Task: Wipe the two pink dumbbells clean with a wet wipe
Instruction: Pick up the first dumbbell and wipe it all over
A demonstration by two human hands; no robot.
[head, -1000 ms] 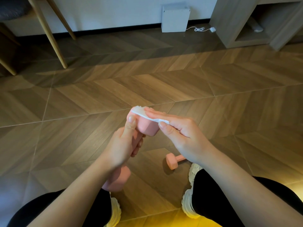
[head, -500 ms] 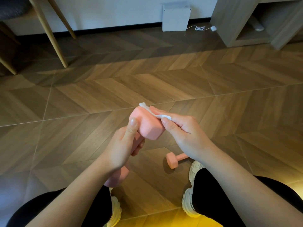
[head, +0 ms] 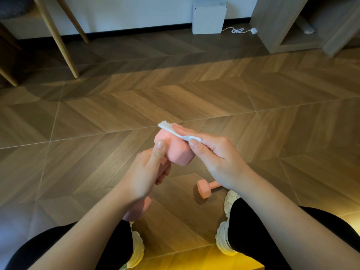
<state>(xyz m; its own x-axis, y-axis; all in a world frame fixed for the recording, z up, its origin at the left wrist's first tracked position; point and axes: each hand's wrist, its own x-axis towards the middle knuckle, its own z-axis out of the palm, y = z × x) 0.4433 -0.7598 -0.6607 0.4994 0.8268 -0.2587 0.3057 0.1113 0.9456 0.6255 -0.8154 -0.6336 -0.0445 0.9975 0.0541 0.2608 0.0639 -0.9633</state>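
My left hand [head: 145,176] grips the handle of a pink dumbbell [head: 176,151] held upright over the floor, thumb up against its upper head. Its lower head shows below my left wrist. My right hand [head: 216,156] pinches a white wet wipe [head: 176,131] and lays it across the top of the upper head. The second pink dumbbell [head: 204,189] lies on the wooden floor between my feet, partly hidden by my right forearm.
My two white shoes [head: 227,230] stand on the herringbone wood floor [head: 253,133]. Wooden chair legs [head: 58,41] rise at the back left. A white box [head: 209,17] with a cable sits by the wall, and a grey shelf unit [head: 292,22] stands at the back right.
The upper head of the held dumbbell has tilted and turned a little in my left hand. My right hand has slid the wipe back and forth over the top of that head.
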